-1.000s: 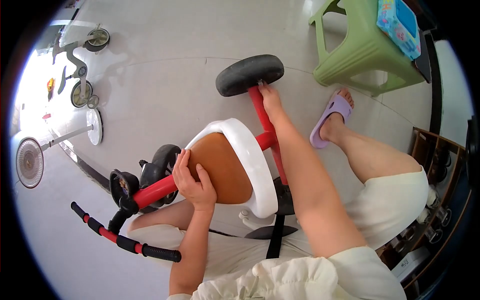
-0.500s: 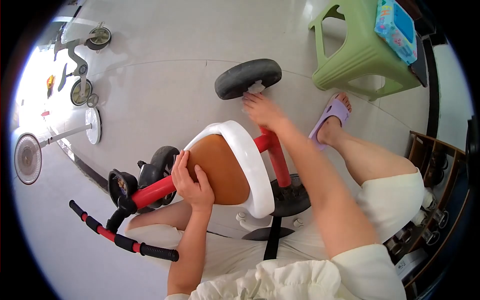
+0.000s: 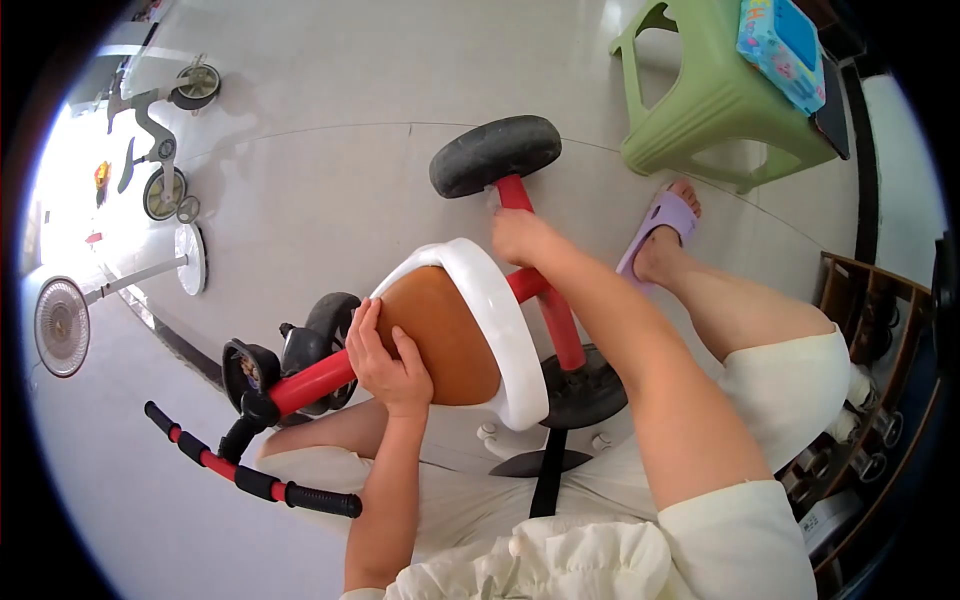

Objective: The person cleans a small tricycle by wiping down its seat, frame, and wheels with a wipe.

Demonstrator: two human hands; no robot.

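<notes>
Head view, counted: one red tricycle (image 3: 522,345) with one brown seat (image 3: 455,340), one handlebar (image 3: 222,466), one front wheel (image 3: 336,310) partly hidden, two rear wheels, far (image 3: 495,157) and near (image 3: 590,397). Located over the tiled floor (image 3: 330,190), right in front of the body, between the legs. Pointing handlebar-first to the left and slightly nearer, with white seat back toward the right. Long axis slanting across the front of the body, lower left to upper right; rear wheels set crosswise to it, one well out, one close in. Left hand (image 3: 392,373): fingers extended and near together, thumb apart, laid on the seat's front edge beside the main tube; not clenched on anything. Right hand (image 3: 526,240): curled over the red rear tube (image 3: 514,192) just below the far wheel, with one scrap of white wipe (image 3: 493,195) caught at the fingers; fingertips hidden, can't tell how tight. Around, well apart: one balance bike (image 3: 163,148) on two wheels, one white fan (image 3: 62,325), one green stool (image 3: 700,118) carrying one blue-lidded pack (image 3: 783,55). Also one lilac slipper (image 3: 670,213) on a foot, one wooden shelf (image 3: 880,279); can't count its contents, too dark.
</notes>
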